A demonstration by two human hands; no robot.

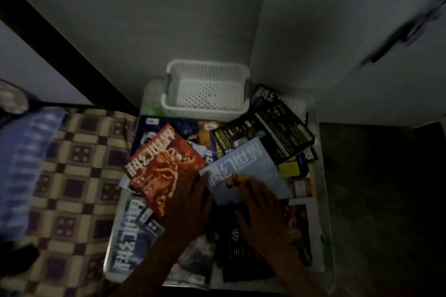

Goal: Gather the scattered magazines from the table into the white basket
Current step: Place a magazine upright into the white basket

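Hands (226,202) on blue magazine (251,171), title unreadable

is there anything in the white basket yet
No, the white basket shows only its bare perforated floor, and the magazines, such as the red magazine, lie on the table in front of it.
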